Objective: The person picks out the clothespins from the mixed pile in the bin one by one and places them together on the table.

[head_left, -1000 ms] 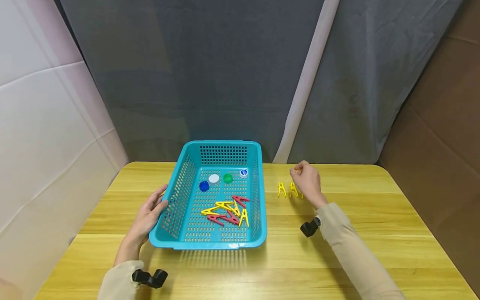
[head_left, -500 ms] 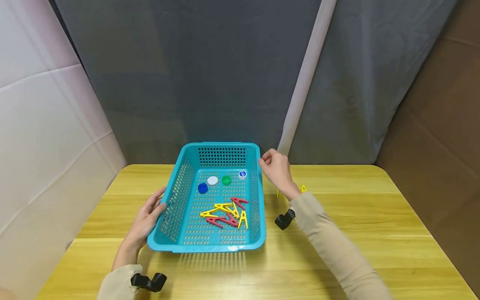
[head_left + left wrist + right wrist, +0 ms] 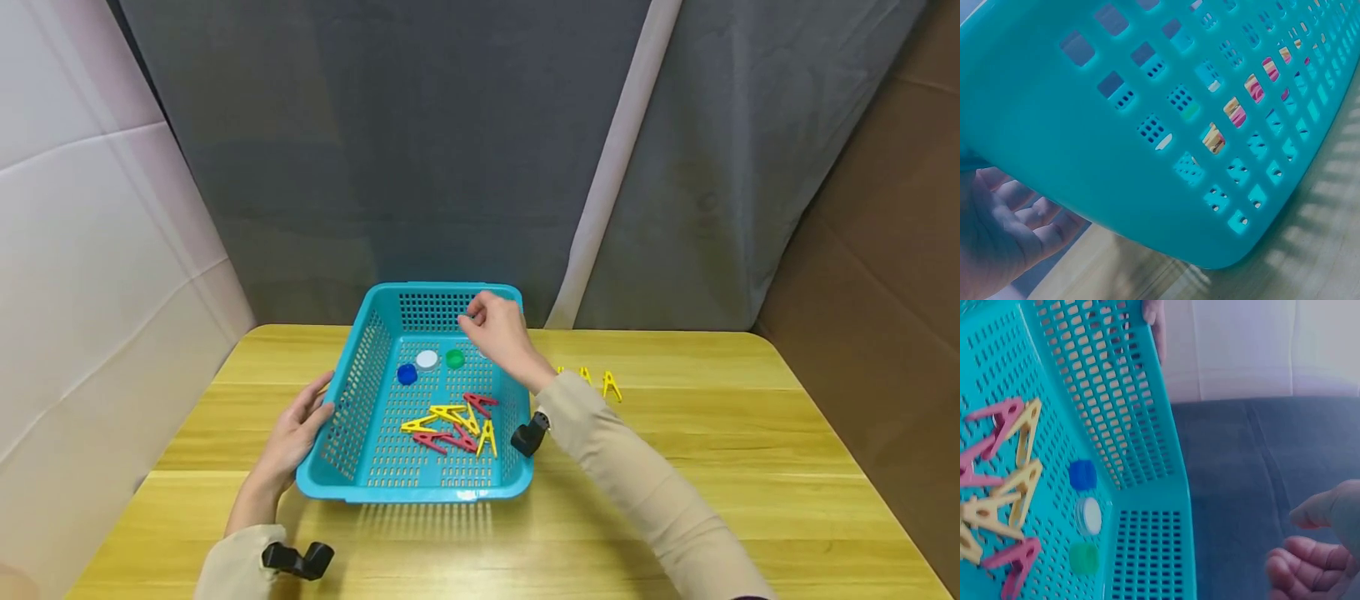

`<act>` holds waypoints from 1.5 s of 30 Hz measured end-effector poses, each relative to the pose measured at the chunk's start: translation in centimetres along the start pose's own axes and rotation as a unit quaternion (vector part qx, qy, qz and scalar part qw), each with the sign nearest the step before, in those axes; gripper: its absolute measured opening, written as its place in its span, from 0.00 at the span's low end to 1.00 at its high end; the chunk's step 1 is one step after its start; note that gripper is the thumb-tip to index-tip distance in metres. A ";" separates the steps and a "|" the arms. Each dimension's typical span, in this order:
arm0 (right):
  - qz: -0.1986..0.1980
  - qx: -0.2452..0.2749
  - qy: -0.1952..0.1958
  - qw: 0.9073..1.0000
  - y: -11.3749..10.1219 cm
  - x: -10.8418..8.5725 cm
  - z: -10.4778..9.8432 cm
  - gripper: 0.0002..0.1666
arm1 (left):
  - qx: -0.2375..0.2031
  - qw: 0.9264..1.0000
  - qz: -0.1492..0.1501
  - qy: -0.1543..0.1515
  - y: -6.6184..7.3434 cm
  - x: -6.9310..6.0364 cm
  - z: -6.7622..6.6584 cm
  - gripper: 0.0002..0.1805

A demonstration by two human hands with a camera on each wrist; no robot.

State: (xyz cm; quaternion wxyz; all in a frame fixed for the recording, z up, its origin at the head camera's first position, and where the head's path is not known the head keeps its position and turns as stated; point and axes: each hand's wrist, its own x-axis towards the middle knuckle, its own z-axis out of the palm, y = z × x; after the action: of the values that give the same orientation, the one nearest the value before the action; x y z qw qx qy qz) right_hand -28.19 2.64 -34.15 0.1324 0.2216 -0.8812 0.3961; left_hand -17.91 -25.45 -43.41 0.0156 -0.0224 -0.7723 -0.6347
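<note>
My left hand (image 3: 296, 433) holds the left rim of a turquoise plastic basket (image 3: 415, 493), thumb along the edge. In the left wrist view its fingers (image 3: 1041, 215) are beside the basket's corner. My right hand (image 3: 501, 333) hovers over the basket's far right part; the right wrist view shows thumb and fingers apart, nothing between them. Inside the basket lie several red and yellow clothespins (image 3: 486, 437). Behind them are a blue bottle cap (image 3: 407, 374), a white cap (image 3: 427, 360) and a green cap (image 3: 454, 358). Another white cap is mostly hidden by my right hand.
Yellow clothespins (image 3: 611, 386) stand in a row on the wooden table (image 3: 712, 467), right of the basket; my right forearm partly covers them. Grey cloth (image 3: 300, 167) hangs behind the table, with a white panel (image 3: 90, 250) at left and a brown one (image 3: 877, 250) at right.
My right hand has moved left from the row of yellow clothespins to above the basket. My left hand and the basket stay in place.
</note>
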 end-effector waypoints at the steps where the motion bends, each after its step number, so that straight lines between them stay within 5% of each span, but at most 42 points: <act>1: -0.004 -0.001 -0.005 1.000 -0.2 0.1 0.2 0.07 | 0.001 1.000 0.000 0.000 0.0 0.0 0.0 0.29; 21: -0.022 0.077 -0.158 0.984 -1.1 1.0 5.6 0.05 | 0.002 1.000 -0.002 0.001 0.2 0.1 0.2 0.30; 36: -0.005 0.051 -0.257 0.965 0.1 -0.3 8.4 0.09 | -0.013 1.000 -0.009 -0.007 0.4 0.2 0.2 0.29; 45: -0.003 0.017 -0.285 0.958 0.5 -0.7 9.1 0.12 | -0.013 1.000 -0.007 -0.007 0.4 0.1 0.3 0.29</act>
State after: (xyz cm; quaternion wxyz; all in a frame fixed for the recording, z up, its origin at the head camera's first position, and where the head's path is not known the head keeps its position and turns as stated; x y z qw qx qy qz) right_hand -28.36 -3.69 -40.69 -0.1268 0.3300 -0.8750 0.3308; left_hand -18.01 -25.11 -43.06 0.0051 -0.0216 -0.7640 -0.6449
